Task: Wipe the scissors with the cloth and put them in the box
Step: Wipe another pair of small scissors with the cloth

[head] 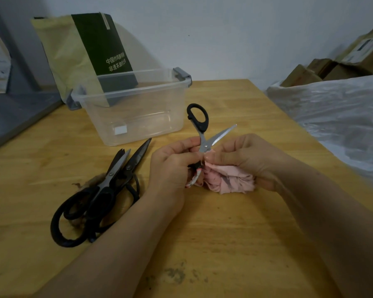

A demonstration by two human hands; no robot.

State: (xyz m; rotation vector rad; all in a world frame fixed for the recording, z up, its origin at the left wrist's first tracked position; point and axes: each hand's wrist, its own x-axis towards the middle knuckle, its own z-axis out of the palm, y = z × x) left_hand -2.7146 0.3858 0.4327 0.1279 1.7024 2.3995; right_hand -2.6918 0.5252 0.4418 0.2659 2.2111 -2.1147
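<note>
from the head view, a light wooden table fills the scene, and both bare hands meet just above its middle. between them is a pair of scissors with black plastic handles and silver blades, spread open: one handle loop stands up toward 12 o'clock and one bare blade slants out toward 2 o'clock. its other handle and blade are hidden behind fingers and fabric.

the left hand has its fingers curled tight round the lower part of those scissors, thumb and forefinger pinched just beside the pivot screw. the right hand is closed on a bunched pale pink cloth, the thumb pressing fabric against the scissors at the pivot. the wad of cloth hangs below that hand and touches the table.

at 11 o'clock from the hands stands a clear plastic box with grey latches, lid off, with a small white block on its floor. at 8 o'clock lies a heap of dark scissors with big black loops, tips pointing toward the box, overlapping one another. behind the box leans a green and yellow paper bag. at 2 o'clock, off the table, lie crumpled white plastic sheeting and brown cardboard cartons.
</note>
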